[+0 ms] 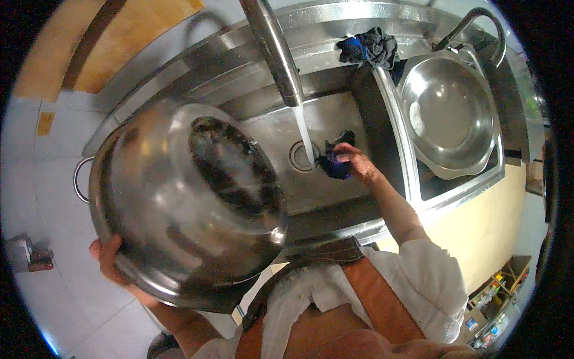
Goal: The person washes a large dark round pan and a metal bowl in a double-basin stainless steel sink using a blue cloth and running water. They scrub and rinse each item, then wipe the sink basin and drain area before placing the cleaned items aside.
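My left hand grips the rim of a large stainless steel basin. The basin is tilted with its underside up, and dark stains mark its round base. A loop handle sticks out on its far left side. Down in the left sink bowl, my right hand holds a dark blue-black cloth. Water runs from the steel faucet beside the cloth and lands near the drain.
A second steel basin rests in the right sink bowl, under another curved faucet. A crumpled dark cloth lies on the sink's back ledge by the divider. Lower right stands a shelf with several small items.
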Action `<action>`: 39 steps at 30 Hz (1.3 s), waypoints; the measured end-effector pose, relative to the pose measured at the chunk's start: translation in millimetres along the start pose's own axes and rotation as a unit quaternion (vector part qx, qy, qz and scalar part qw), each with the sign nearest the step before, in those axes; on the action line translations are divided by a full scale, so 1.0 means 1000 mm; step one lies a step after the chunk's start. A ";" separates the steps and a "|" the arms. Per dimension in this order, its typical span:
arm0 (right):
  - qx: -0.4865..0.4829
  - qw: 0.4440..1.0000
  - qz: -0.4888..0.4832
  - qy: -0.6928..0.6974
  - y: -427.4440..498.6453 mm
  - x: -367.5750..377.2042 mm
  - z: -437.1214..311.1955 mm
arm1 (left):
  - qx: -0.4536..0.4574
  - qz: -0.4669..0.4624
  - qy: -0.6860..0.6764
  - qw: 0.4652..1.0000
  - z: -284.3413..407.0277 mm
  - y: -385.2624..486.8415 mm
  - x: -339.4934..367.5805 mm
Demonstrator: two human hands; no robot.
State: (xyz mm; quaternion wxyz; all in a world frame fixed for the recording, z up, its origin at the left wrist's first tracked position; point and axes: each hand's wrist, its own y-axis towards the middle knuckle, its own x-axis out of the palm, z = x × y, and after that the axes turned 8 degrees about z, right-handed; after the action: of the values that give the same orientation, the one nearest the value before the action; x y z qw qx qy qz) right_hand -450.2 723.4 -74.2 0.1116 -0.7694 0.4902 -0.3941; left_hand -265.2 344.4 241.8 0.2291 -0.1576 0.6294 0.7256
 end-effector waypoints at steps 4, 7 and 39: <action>0.103 0.909 -0.239 -0.327 0.024 0.013 0.018 | -0.083 0.004 -0.001 0.997 -0.008 0.000 -0.036; 0.012 0.759 -0.070 -0.647 0.054 0.011 0.047 | -0.162 0.059 0.000 0.985 -0.005 -0.015 -0.059; 0.060 0.847 -0.028 -0.527 0.085 0.020 0.117 | 0.107 -0.035 0.297 0.948 -0.028 -0.053 -0.145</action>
State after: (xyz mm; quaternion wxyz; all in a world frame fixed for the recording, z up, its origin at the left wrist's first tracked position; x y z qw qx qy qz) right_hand -418.7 639.4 -189.8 0.3878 -0.8665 0.3118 0.0392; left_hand -116.0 302.7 268.2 0.0731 -0.3625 0.7367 0.5661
